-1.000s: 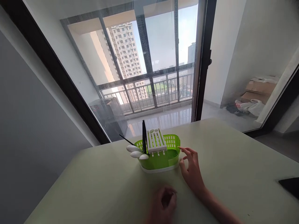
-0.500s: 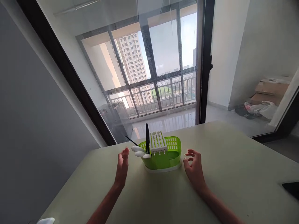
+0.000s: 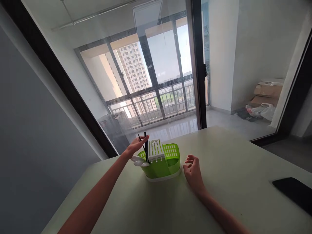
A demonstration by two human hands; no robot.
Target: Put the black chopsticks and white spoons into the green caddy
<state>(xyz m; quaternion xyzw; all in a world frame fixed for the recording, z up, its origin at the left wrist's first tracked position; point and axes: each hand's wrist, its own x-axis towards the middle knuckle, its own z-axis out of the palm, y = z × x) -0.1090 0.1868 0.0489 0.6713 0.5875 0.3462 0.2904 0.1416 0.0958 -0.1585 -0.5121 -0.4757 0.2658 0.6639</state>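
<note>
A green plastic cutlery basket with a white base stands upright on the table. On its front hangs a white slotted rack. Several white spoons lean out at its left end, bowls outward. Black chopsticks rise from the same end. My left hand reaches over the spoons, its fingers closed around the upper part of the chopsticks, whose tips show above the fingers. Just right of the basket, my right hand rests with loosely curled fingers, thumb apart, holding nothing.
The pale green table carries a dark flat object at its right side. Behind it stands a glass sliding door with a dark frame. Cardboard boxes and a white plastic bag lie on the floor beyond.
My left hand has moved up and in from the basket's left side onto the chopsticks. The slanting chopstick now stands steeper. My right hand stays beside the basket; the view has shifted right.
</note>
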